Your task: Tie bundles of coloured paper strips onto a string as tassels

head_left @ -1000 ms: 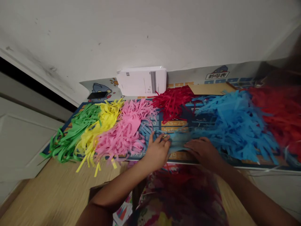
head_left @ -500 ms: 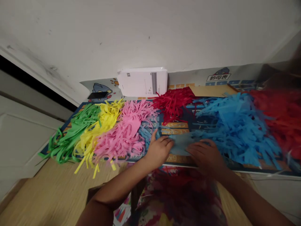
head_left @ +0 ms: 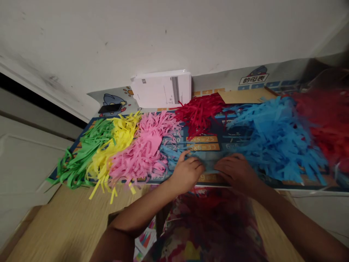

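Well, we looked down on a blue printed multiplication mat point(head_left: 203, 142), and everything we saw sat around it. A white plaster wall point(head_left: 174, 36) rose behind the mat, a white panelled door point(head_left: 23, 163) stood to its left, and a pale wooden surface point(head_left: 68, 222) ran along its near edge. Across the mat lay broad fringes of cut paper strips, side by side: a green fringe point(head_left: 87, 153), a yellow fringe point(head_left: 120, 143), a pink fringe point(head_left: 144, 145), and a large blue fringe point(head_left: 275, 142). A dark red fringe point(head_left: 199, 112) lay along the far edge, and a bright red fringe point(head_left: 324, 123) sat blurred at the right end. So far, most of the mat lay covered in strips, with only some printed rows showing near the middle. Beyond the far edge stood a stack of white printed paper point(head_left: 160, 89), and a black phone point(head_left: 109, 108) lay near it. At the mat's near edge, our left hand point(head_left: 187, 176) and right hand point(head_left: 237, 173) rested on a smooth blue paper band point(head_left: 209, 162). The left fingers point(head_left: 195, 163) curved over it and the right fingers point(head_left: 226, 163) lay spread; we could not tell whether either hand was pinching it.
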Demonstrator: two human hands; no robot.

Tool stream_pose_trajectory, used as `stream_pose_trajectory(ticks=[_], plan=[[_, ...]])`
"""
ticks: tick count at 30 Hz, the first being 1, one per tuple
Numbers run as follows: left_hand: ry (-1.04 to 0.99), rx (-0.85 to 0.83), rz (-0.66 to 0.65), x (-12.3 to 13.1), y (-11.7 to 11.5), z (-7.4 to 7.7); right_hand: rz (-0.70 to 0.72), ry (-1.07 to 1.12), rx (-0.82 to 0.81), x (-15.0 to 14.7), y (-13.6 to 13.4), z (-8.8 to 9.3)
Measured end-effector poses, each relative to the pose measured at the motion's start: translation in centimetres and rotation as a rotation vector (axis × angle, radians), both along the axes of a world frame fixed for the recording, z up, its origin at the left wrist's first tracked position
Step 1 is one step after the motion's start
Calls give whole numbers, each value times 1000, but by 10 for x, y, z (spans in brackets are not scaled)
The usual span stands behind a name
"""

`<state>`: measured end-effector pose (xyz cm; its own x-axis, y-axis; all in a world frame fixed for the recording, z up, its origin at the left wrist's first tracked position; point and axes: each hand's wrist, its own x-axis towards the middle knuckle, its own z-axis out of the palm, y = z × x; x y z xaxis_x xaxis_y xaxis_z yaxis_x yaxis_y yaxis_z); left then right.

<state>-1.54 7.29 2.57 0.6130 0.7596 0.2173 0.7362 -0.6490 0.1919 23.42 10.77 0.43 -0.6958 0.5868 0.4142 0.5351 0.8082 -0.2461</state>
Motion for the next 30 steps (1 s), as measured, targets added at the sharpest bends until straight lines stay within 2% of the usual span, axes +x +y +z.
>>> stream_pose_trajectory(ticks=[3,8,12,14,20,30], plan=[[-19,-64,45,-2,3,0,-17,28,-86,1,2,-3],[-191,-158,317,-1,13,4,-208,-62,-231,-11,14,3],[-80,-182,443,5,22,8,-260,-245,-261,-26,32,13],[-34,-186,477,7,24,8,-272,-293,-292,-30,41,16],[-62,-237,523,7,27,5,-315,-314,-422,-32,50,18],[-43,-272,536,7,32,6,-285,-219,-376,-24,47,-1]])
